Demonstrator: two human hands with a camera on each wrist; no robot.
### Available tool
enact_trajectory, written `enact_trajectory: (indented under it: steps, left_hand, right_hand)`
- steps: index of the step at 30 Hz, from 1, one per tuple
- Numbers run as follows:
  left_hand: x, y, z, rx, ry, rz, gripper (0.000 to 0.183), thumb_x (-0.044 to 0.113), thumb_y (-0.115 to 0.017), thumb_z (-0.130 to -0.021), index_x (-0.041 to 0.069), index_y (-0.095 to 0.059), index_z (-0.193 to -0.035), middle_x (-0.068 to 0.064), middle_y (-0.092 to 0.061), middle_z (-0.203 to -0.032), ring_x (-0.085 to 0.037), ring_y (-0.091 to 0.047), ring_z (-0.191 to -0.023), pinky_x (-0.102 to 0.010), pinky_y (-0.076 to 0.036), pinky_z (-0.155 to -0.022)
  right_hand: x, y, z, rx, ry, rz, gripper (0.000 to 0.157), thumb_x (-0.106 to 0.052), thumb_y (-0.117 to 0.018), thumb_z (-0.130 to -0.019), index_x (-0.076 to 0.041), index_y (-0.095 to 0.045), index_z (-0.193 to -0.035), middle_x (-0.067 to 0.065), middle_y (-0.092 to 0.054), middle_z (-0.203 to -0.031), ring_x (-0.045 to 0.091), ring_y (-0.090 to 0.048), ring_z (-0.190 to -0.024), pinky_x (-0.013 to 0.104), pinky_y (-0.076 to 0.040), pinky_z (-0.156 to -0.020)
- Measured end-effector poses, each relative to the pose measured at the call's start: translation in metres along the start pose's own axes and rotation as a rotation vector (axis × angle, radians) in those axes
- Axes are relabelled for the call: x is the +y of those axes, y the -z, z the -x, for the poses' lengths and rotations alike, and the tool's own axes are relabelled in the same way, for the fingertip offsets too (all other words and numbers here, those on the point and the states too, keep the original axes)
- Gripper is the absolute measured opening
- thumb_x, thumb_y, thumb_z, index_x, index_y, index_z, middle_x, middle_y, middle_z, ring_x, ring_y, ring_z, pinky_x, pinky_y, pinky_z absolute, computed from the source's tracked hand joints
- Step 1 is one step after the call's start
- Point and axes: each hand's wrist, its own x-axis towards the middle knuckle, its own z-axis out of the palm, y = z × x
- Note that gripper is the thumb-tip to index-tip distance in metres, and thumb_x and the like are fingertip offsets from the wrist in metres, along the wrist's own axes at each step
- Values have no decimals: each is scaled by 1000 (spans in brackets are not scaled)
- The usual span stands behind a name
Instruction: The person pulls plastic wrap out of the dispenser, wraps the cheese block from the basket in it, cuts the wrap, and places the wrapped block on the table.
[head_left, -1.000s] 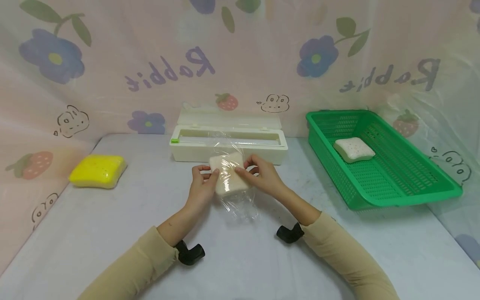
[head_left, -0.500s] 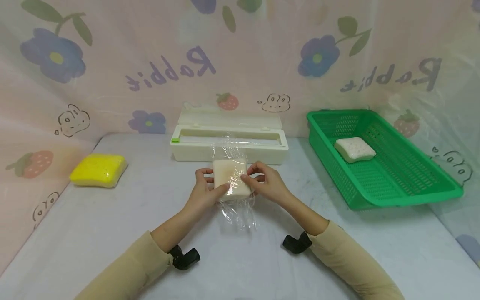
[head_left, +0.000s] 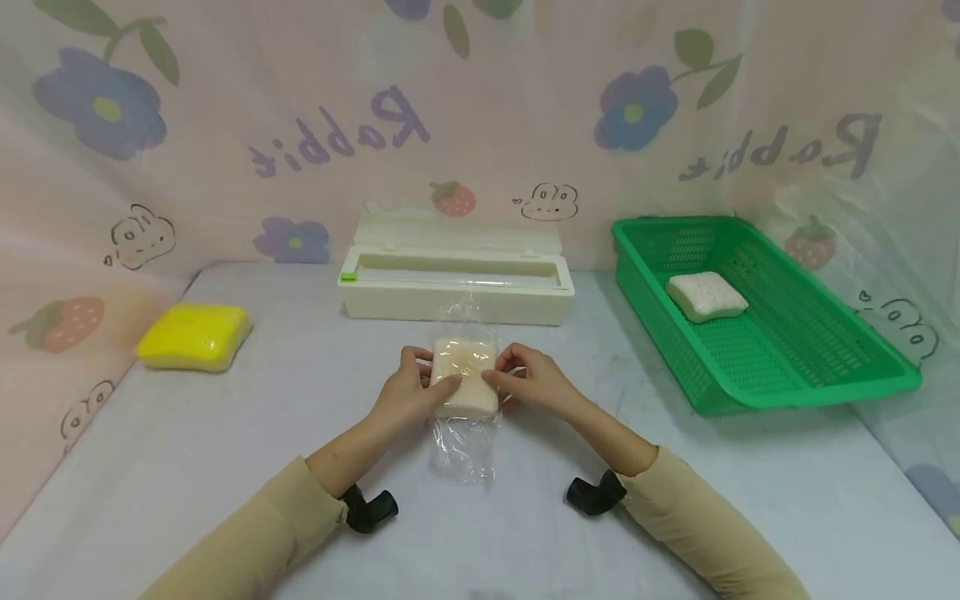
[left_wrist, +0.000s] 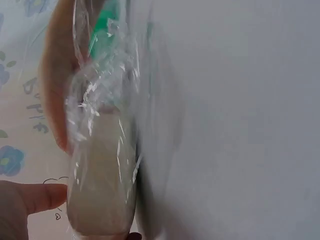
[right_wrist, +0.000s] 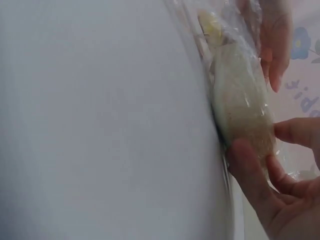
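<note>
A cream-coloured sponge [head_left: 468, 402] with rounded corners lies in clear plastic wrap [head_left: 461, 450], held over the middle of the table. Loose film sticks out beyond its far and near ends. My left hand [head_left: 408, 390] grips the left side, its thumb across the top face. On the right side my right hand [head_left: 536, 380] pinches the edge with the thumb on top. The left wrist view shows the sponge [left_wrist: 102, 185] edge-on with crumpled film at its end. In the right wrist view, fingers and thumb hold the wrapped sponge [right_wrist: 242, 95] from both faces.
Behind the hands stands a white cling film dispenser [head_left: 457, 302], its lid raised. A green basket [head_left: 675, 367] at the right holds a white speckled sponge [head_left: 707, 296]. A yellow sponge [head_left: 195, 333] lies at the left. A printed curtain [head_left: 487, 125] surrounds the table.
Both hands have drawn the wrapped sponge nearer, away from the dispenser. My left thumb has slid further onto the top face. The film's near end now hangs out longer and flatter.
</note>
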Motion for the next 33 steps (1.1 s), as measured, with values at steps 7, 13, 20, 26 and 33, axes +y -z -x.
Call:
enact_trajectory:
  steps: [7, 13, 20, 26, 33]
  left_hand:
    - [-2, 12, -20, 11, 91, -100, 47, 35, -55, -93, -5, -50, -116, -22, -56, -116, -32, -53, -107, -43, -45, -93]
    - [-6, 18, -43, -77, 121, -72, 58, 40, -57, -93, -5, -52, -129, -20, -60, -123, -29, -57, -111, -40, -46, -98]
    - [-5, 15, -55, -127, 90, -45, 52, 40, -69, -85, 3, -63, -121, -14, -62, -123, -26, -54, -115, -42, -41, -102]
    - [-9, 15, -62, -109, 90, 50, 48, 32, -68, -86, 3, -62, -124, -15, -61, -128, -29, -52, -121, -45, -36, -108]
    - [-9, 17, -65, -99, 91, 122, 42, 22, -69, -87, 4, -63, -124, -12, -63, -128, -26, -56, -116, -40, -37, -106]
  right_hand:
    - [-1, 6, -10, -25, -67, 51, 30, -30, -70, -87, -4, -56, -95, 10, -63, -90, 15, -65, -70, 31, -57, -59]
    - [-1, 10, -21, 6, -147, 47, 53, -40, -70, -85, -3, -58, -120, 14, -62, -117, 20, -67, -88, 34, -55, -82]
    - [2, 7, -36, -5, -111, 86, 54, -42, -68, -86, -8, -61, -127, 10, -66, -119, 21, -60, -109, 37, -48, -95]
    - [6, 5, -45, -48, -76, 40, 44, -39, -67, -87, -11, -66, -121, 5, -69, -110, 15, -57, -102, 33, -45, -93]
    - [3, 7, -48, -75, -97, -137, 39, -24, -63, -91, -1, -63, -123, 9, -70, -111, 19, -52, -116, 44, -29, -113]
